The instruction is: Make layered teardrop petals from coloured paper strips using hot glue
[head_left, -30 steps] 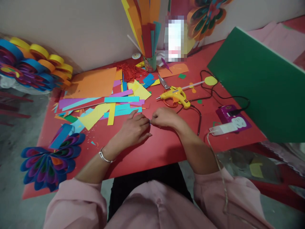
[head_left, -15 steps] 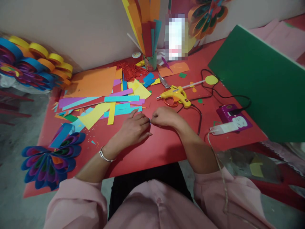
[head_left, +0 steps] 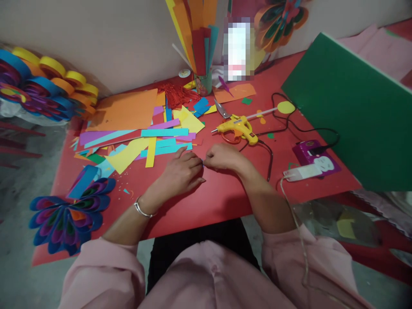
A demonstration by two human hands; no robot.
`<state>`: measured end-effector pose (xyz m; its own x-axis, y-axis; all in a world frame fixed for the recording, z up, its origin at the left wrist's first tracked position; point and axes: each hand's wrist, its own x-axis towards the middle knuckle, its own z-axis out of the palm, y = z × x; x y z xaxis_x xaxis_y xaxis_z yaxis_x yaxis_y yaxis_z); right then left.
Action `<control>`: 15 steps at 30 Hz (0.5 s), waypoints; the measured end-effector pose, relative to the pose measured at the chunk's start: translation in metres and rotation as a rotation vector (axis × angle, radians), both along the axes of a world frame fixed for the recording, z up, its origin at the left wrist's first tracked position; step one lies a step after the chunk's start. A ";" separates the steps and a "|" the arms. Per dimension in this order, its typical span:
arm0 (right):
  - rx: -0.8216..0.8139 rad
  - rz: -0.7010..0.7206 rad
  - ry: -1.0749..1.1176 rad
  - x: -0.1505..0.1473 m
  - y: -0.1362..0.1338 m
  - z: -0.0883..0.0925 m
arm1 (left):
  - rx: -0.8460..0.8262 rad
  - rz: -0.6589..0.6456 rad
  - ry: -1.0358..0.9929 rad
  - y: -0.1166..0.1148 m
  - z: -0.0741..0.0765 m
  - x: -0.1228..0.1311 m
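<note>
Red bench [head_left: 209, 204] supports the left hand [head_left: 185, 170], whose grip I cannot tell, and the right hand [head_left: 222, 157], pinching a small bluish piece [head_left: 203, 163] between them, both probably rested there for steadiness.

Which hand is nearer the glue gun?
Right hand, just below the glue gun in the image; the left hand, wearing the silver bangle, lies farther off.

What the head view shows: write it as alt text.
A person's left hand and right hand nearly meet over a red table, a tiny bluish piece mostly hidden between them. A yellow hot-glue gun lies beyond the right hand, coloured paper strips beyond the left, and a looped-paper ornament beside the left forearm.
</note>
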<state>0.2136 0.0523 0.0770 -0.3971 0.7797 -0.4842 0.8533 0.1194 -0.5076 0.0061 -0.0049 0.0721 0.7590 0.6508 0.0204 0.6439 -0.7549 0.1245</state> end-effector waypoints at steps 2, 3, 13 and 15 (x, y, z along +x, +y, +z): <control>0.009 0.015 -0.011 0.000 0.000 0.000 | 0.001 0.000 0.008 0.000 0.000 0.000; 0.012 0.020 -0.016 0.000 0.001 0.000 | 0.005 0.000 0.008 0.000 -0.001 0.000; 0.006 0.022 -0.009 0.001 0.000 -0.001 | 0.030 -0.013 0.003 -0.001 0.000 0.000; 0.013 0.018 -0.014 0.000 0.000 -0.001 | 0.032 -0.013 0.006 -0.001 0.000 0.000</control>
